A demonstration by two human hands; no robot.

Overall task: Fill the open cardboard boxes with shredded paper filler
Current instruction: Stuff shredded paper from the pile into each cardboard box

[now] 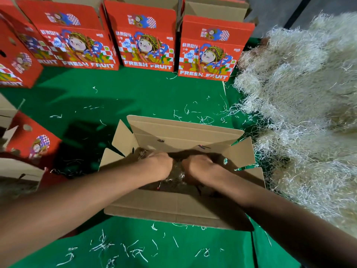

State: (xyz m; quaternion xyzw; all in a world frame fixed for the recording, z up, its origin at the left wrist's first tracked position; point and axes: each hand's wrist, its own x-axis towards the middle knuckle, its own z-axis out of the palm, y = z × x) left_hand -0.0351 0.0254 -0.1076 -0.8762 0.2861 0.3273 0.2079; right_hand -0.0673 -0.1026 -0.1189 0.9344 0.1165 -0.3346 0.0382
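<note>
Head view: my left hand & right hand sit knuckles-up, fingers buried in shredded paper inside the open box, grip can't tell; filler's light, springy, prob. best scooped in loose bunches.

Fingers of the left hand and right hand are buried in the dark interior of the open box; their grip cannot be determined. Filler inside the box lies in shadow, depth unclear. The filler pile is cut off by the right edge. Red boxes at the back are cropped at the top; the leftmost ones are cut by the left edge. Printing on them is partly blurred.
</note>
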